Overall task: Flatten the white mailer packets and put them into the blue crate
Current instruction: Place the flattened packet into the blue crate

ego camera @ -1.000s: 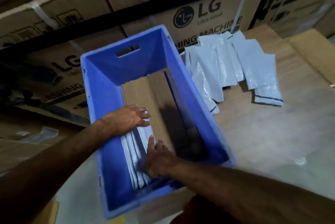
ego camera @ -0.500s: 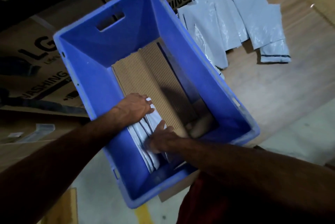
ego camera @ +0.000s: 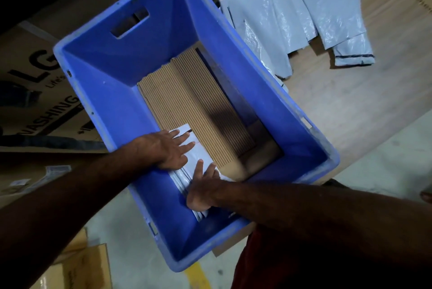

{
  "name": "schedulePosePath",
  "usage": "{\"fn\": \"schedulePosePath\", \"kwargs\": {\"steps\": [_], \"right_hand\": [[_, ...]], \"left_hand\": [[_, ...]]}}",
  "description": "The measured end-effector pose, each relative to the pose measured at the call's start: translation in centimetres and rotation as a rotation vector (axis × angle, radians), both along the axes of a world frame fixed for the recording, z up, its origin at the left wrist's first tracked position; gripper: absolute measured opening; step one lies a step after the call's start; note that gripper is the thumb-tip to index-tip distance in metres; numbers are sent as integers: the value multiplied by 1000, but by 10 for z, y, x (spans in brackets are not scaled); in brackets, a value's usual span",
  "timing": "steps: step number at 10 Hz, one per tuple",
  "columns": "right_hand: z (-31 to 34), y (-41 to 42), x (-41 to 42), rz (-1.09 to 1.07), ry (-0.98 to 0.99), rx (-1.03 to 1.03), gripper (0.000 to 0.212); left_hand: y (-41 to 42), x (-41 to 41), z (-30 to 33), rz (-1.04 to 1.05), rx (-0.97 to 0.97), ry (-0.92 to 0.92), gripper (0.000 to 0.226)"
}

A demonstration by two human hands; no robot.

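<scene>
The blue crate [ego camera: 131, 73] fills the middle of the head view, its floor lined with brown corrugated cardboard [ego camera: 187, 101]. A small stack of white mailer packets [ego camera: 199, 152] lies at the crate's near left floor. My left hand [ego camera: 168, 148] lies flat on the stack's far end, fingers spread. At the stack's near end my right hand [ego camera: 202, 191] presses down, fingers apart. Neither hand grips anything. More white mailer packets [ego camera: 292, 12] lie spread outside the crate at the upper right.
The loose packets rest on a wooden surface [ego camera: 350, 106] to the right of the crate. Large printed cardboard boxes [ego camera: 35, 73] stand behind and to the left. Flat cardboard pieces [ego camera: 77, 267] lie on the grey floor at the lower left.
The view has tipped closer over the crate. Both hands stayed on the packet stack; my left hand has flattened and spread its fingers over the far end.
</scene>
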State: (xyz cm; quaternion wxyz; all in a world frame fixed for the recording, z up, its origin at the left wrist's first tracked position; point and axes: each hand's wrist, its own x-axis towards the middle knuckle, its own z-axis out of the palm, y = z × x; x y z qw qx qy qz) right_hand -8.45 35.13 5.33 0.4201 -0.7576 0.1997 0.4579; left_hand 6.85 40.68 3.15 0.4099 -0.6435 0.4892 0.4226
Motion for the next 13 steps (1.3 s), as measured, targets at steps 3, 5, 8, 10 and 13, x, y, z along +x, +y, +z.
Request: {"fn": "schedulePosePath", "kwargs": {"steps": [3, 5, 8, 10, 13], "right_hand": [[-1, -16, 1, 138, -61, -115, 97], [26, -60, 3, 281, -472, -291, 101], [69, -183, 23, 283, -1125, -613, 86], [64, -277, 47, 403, -1199, -649, 67], [12, -429, 92, 688, -1079, -642, 72]], "left_hand": [[-11, -1, 28, 164, -173, -9, 63], [8, -10, 63, 322, -628, -199, 87], [-30, -45, 101, 461, -1102, -470, 66], [-112, -70, 118, 601, -1214, -581, 64], [-275, -116, 121, 804, -1279, -594, 71]]}}
